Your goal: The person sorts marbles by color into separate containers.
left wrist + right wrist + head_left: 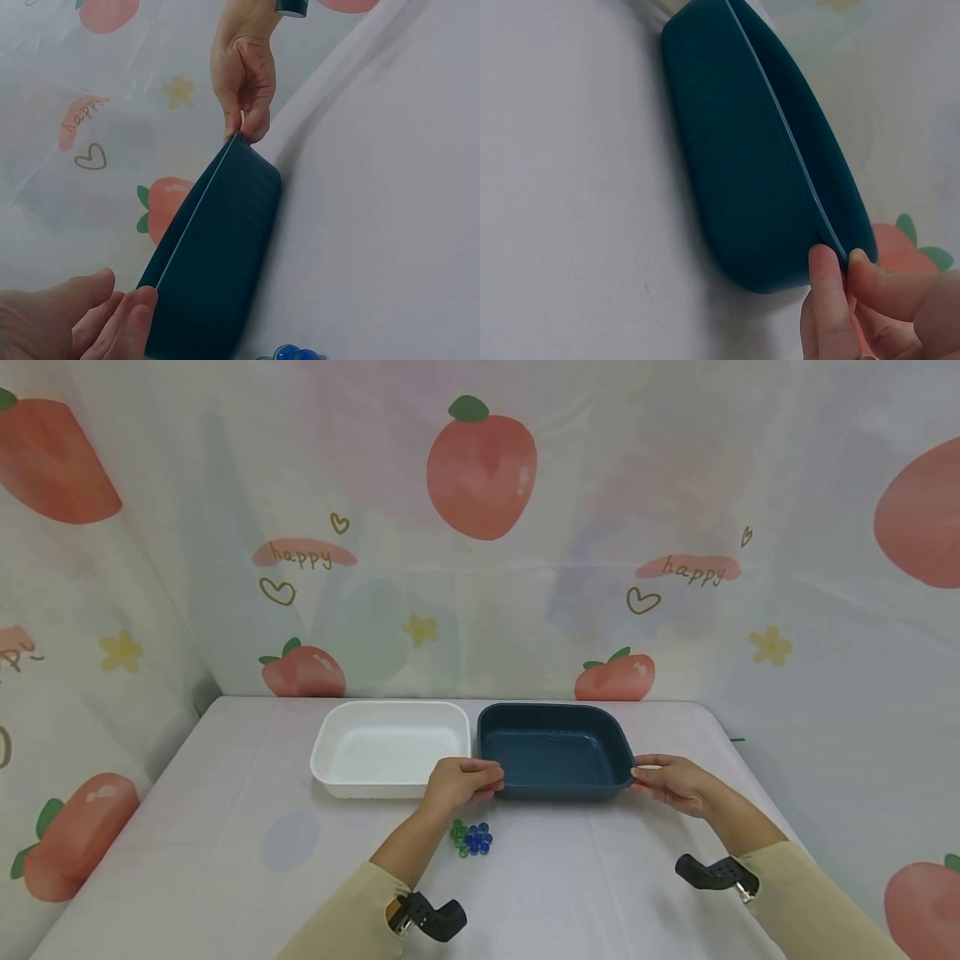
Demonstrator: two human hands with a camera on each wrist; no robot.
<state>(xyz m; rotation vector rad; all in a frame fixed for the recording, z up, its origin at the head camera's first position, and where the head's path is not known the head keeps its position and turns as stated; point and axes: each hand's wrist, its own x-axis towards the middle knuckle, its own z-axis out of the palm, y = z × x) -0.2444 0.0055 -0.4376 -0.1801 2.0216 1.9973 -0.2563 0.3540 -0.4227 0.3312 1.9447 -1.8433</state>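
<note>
A dark blue rectangular dish sits on the table beside a white one, its hollow side up. At its right front corner, my right hand pinches the rim between thumb and fingers, as the right wrist view shows closely. My left hand is at the left front corner; in the left wrist view its fingertips are right at the rim, with the thumb held apart from them. Just in front of the left hand lie several small shiny balls, green and blue, bunched together.
The white dish stands close to the blue dish's left side. A pale cloth covers the table, whose back edge meets a curtain printed with fruit. Each wrist carries a black camera mount.
</note>
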